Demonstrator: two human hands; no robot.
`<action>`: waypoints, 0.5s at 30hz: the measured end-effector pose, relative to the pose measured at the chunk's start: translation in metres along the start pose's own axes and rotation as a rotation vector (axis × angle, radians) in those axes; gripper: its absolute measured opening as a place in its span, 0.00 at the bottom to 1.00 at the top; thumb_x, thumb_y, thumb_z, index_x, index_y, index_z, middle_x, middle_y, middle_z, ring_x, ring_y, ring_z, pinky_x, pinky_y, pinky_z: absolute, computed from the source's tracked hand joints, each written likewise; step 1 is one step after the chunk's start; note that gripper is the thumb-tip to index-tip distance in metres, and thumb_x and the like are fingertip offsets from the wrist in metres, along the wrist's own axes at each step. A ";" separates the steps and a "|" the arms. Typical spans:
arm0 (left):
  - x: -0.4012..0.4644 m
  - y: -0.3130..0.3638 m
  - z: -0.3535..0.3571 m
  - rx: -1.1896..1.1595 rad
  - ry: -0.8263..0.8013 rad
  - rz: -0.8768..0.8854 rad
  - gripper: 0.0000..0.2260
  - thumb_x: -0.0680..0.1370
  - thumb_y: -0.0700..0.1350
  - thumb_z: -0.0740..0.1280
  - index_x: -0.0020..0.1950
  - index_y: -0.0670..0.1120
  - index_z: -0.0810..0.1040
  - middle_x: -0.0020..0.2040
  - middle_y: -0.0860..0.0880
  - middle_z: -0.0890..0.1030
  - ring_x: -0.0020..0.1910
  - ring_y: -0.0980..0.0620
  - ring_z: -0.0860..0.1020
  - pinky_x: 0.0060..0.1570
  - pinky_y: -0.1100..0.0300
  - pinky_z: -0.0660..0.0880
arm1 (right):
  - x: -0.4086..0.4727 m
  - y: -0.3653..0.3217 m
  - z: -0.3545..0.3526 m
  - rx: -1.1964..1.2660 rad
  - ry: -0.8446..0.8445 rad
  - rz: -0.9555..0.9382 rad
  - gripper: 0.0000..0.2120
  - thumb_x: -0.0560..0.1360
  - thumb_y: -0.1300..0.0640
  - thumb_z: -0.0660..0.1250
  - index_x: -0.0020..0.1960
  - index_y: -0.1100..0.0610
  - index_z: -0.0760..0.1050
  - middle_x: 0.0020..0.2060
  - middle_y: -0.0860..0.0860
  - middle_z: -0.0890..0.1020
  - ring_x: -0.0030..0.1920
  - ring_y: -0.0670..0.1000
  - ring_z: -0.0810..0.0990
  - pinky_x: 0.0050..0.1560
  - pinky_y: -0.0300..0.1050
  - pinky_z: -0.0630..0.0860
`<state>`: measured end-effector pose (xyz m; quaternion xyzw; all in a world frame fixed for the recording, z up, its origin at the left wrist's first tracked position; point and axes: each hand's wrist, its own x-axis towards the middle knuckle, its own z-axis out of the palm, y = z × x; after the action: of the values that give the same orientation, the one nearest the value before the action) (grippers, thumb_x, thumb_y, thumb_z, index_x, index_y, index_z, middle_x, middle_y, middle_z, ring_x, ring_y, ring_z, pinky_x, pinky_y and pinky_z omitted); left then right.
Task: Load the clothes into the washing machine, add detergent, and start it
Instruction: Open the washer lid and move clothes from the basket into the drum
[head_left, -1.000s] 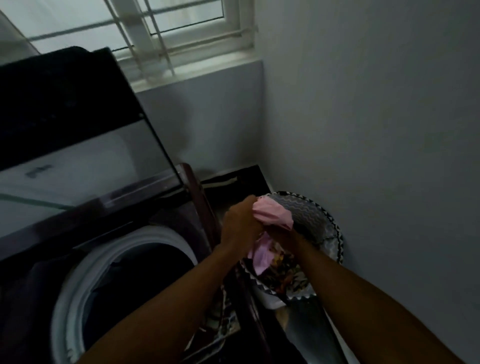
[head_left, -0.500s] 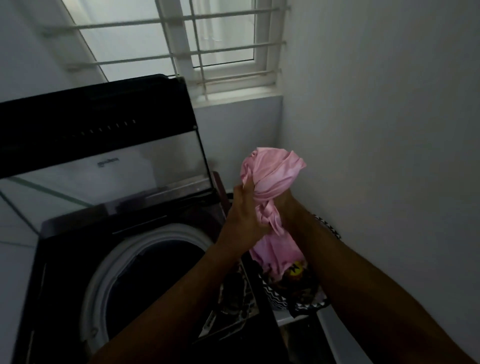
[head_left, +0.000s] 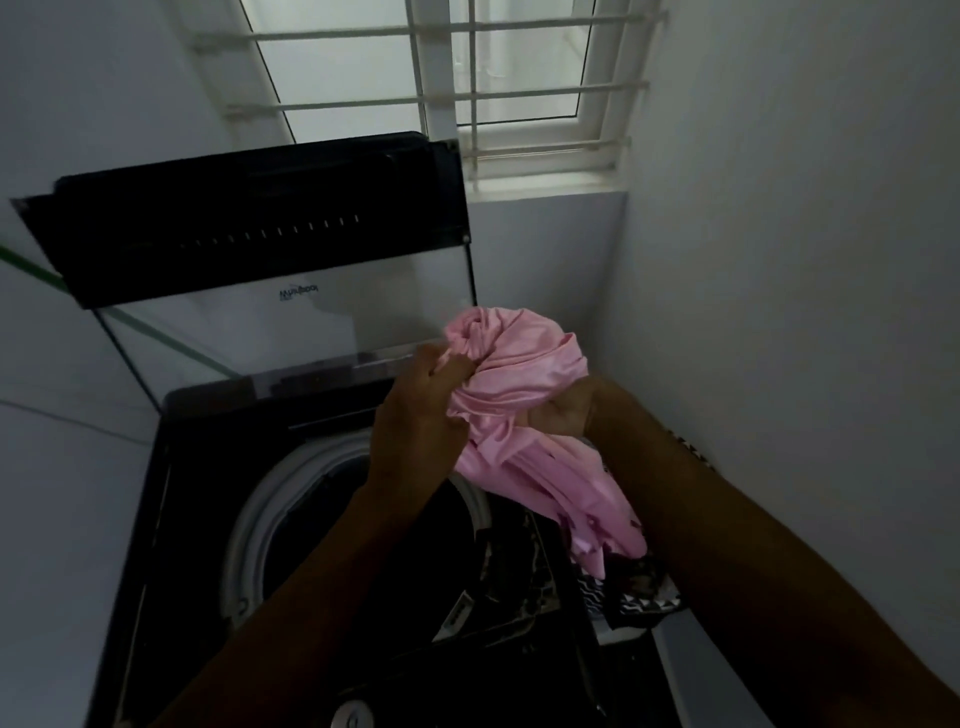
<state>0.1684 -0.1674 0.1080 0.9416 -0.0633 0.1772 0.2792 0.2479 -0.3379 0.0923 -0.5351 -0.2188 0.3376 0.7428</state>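
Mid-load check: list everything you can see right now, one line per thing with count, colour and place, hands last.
washing machine: one, black top-loader, lower left and centre.
lid: one, dark frame with glass panel, raised open behind the drum.
drum opening: one, pale ring round a dark hole, under the left forearm.
pink garment: one, pink, bunched, held above the machine's right edge, its tail hanging down.
laundry basket: one, black-and-white patterned, right of the machine by the wall, mostly hidden.
window: one, white frame with bars, top centre.
wall: white, right side.
left hand: grips the pink garment.
right hand: grips the pink garment from the right.
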 end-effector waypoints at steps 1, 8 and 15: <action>-0.003 -0.006 -0.006 0.008 0.034 0.007 0.30 0.62 0.30 0.71 0.61 0.48 0.77 0.62 0.49 0.73 0.58 0.49 0.74 0.49 0.64 0.70 | -0.001 -0.004 0.000 -0.072 0.104 0.127 0.26 0.46 0.48 0.86 0.41 0.56 0.87 0.42 0.52 0.87 0.46 0.47 0.85 0.51 0.39 0.79; -0.041 -0.077 -0.002 0.168 -0.075 -0.136 0.17 0.67 0.46 0.58 0.52 0.47 0.79 0.52 0.43 0.76 0.49 0.39 0.77 0.44 0.50 0.76 | 0.015 0.014 -0.003 -0.530 0.128 0.488 0.20 0.70 0.71 0.68 0.58 0.55 0.77 0.50 0.54 0.81 0.48 0.53 0.79 0.51 0.52 0.76; -0.078 -0.108 0.049 0.188 -0.609 -0.576 0.32 0.73 0.49 0.68 0.75 0.52 0.61 0.68 0.41 0.65 0.63 0.35 0.72 0.62 0.45 0.72 | 0.014 0.060 -0.001 -1.312 -0.105 0.472 0.36 0.64 0.56 0.79 0.70 0.54 0.72 0.64 0.52 0.78 0.64 0.52 0.75 0.62 0.41 0.69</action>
<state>0.1337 -0.1021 -0.0136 0.9516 0.1391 -0.1889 0.1987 0.2421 -0.3157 0.0346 -0.8894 -0.2910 0.3134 0.1617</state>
